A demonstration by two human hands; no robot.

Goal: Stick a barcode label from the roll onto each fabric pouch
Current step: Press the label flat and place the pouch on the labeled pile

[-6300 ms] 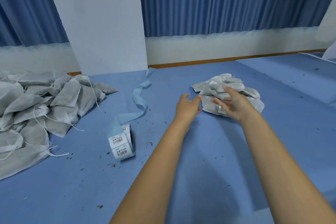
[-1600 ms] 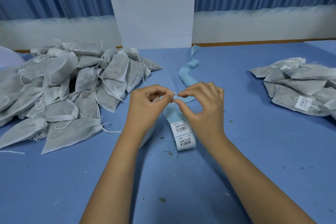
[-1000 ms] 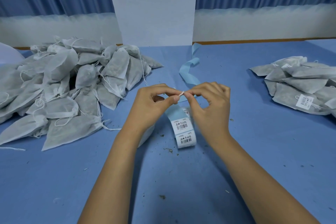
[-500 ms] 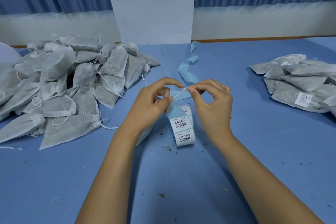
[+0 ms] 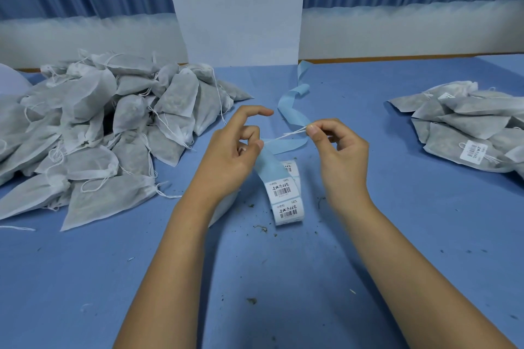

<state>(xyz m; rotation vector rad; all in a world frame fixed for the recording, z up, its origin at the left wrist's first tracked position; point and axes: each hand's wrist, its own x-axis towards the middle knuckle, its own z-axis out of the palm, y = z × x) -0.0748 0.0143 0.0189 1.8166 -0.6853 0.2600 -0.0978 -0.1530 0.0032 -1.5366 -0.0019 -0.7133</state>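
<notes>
Over blue table (image 5: 283, 278), drawstring (image 5: 286, 135) stretches, pinched between left hand (image 5: 226, 159) and right hand (image 5: 340, 156).

We see the label roll (image 5: 285, 202) resting on its rim between two heaps, two barcode labels facing us, its bare blue backing (image 5: 292, 110) trailing away. A white string (image 5: 286, 135) stretches above it. Unlabelled grey pouches (image 5: 113, 122) heap left; labelled pouches (image 5: 465, 127) lie right.
</notes>
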